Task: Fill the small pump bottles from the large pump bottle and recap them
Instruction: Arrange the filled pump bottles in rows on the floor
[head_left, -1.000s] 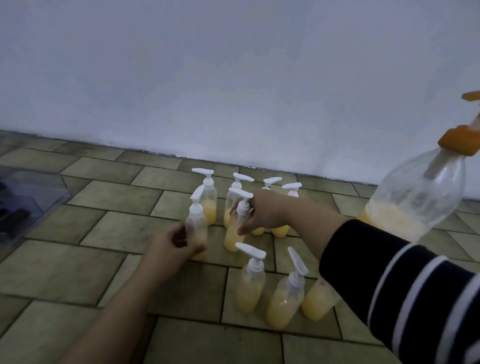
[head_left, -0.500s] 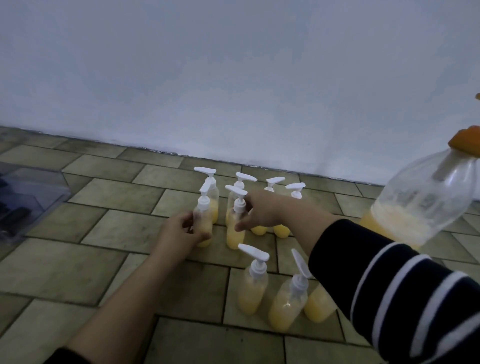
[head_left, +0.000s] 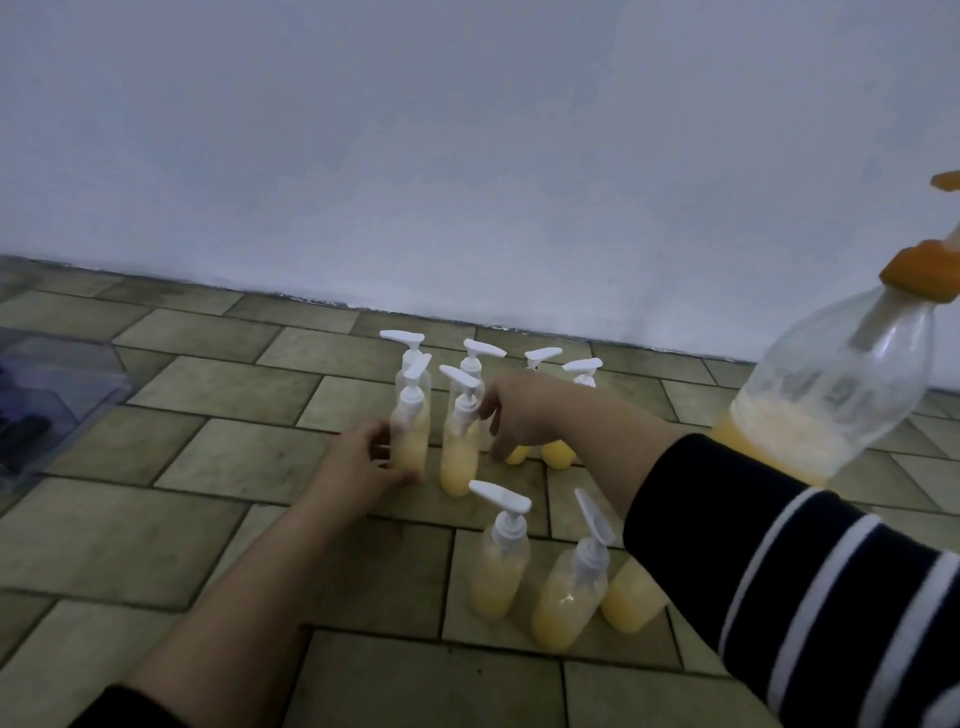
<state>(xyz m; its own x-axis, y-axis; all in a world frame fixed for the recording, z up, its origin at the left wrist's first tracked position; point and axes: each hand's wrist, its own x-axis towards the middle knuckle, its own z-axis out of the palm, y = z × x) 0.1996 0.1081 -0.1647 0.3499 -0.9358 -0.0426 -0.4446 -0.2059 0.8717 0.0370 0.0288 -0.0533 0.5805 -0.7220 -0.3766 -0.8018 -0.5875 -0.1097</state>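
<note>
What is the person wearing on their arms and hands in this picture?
Both hands are bare: no gloves, rings or watch show on the left hand or the right hand. The right arm wears a dark sleeve with thin white stripes, pushed up so the forearm is uncovered. A dark sleeve edge shows at the bottom on the left arm, also pushed up.

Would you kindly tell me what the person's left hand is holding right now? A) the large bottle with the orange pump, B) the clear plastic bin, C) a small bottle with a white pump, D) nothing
C: the left hand grips a small bottle standing on the tiled floor.
</note>
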